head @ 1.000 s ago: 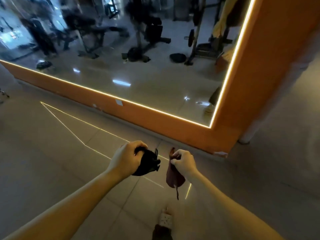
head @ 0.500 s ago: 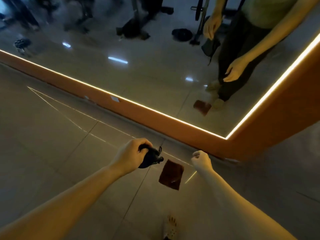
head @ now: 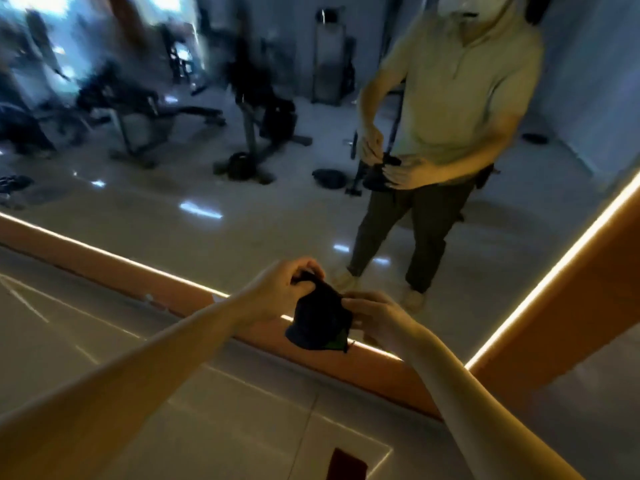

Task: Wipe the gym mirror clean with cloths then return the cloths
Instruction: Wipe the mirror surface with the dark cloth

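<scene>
- Left grip [head: 287,289]: fingers curled, pinching upper corner of dark cloth [head: 320,322].
- Right grip [head: 377,317]: fingertips pinching same cloth's right edge.
- Dark cloth hangs bunched between both grips, held up off floor [head: 207,410].
- Mirror [head: 242,223] just beyond grips; orange frame [head: 104,268] with lit strip runs under them.
- Reddish-brown cloth [head: 348,464] lies flat on floor, below right grip, well apart from it.
- Mirror reflects person holding dark cloth in both hands.

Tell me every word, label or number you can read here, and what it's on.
None can be read.
The dark cloth, the red cloth on the floor and the mirror frame show no lettering.
The machines reflected in the mirror are too blurred to show any label.
</scene>
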Motion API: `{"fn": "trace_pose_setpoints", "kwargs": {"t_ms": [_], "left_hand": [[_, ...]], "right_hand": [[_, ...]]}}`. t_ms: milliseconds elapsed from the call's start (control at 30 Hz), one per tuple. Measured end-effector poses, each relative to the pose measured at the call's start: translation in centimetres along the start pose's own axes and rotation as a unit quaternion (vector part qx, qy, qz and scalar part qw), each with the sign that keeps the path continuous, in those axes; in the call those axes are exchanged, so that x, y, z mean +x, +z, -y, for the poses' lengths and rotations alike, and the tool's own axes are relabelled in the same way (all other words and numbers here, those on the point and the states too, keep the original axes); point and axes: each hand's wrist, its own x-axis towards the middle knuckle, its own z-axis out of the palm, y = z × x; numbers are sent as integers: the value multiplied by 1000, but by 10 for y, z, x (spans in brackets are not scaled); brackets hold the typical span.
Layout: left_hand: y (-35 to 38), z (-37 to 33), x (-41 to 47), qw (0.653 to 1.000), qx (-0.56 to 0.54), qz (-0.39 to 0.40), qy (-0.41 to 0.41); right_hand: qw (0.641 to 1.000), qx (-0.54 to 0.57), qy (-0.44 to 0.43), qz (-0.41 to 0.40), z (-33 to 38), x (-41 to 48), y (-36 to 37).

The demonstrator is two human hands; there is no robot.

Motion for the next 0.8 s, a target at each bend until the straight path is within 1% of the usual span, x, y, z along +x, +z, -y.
{"fn": "trace_pose_setpoints", "kwargs": {"t_ms": [100,167,233,267,333,367,433,500,567,633,700,733,800], "left_hand": [[-45,-11,14,998,-24,-26,59],[-74,-22,20,994,-24,-25,99],[-101,-32,28,992,-10,-17,126],[-112,-36,33,991,-2,-18,131],[-130,-45,43,991,-1,-31,127],[-136,-50,47,992,-8,-42,122],[-145,-61,54,992,-22,-58,111],[-153,-74,62,992,-20,-65,110],[-161,-92,70,991,-27,-62,113],[-171,-113,77,991,-66,-44,110],[-180,-135,83,987,-130,0,90],[-183,-146,86,985,-153,21,78],[-190,-166,93,984,-162,40,65]], "right_hand": [[996,-34,-46,-61,41,13,29],[992,-51,-64,-95,66,22,49],[987,-42,-73,-134,85,32,64],[985,-18,-80,-150,92,35,71],[982,37,-98,-157,102,37,83],[982,41,-109,-150,107,37,89],[978,0,-132,-161,119,37,101],[965,-40,-152,-210,135,41,109],[954,-26,-160,-252,155,44,109],[953,18,-163,-255,179,44,104],[953,58,-172,-244,203,42,93],[953,68,-179,-234,215,40,87],[956,55,-189,-218,240,36,76]]}}
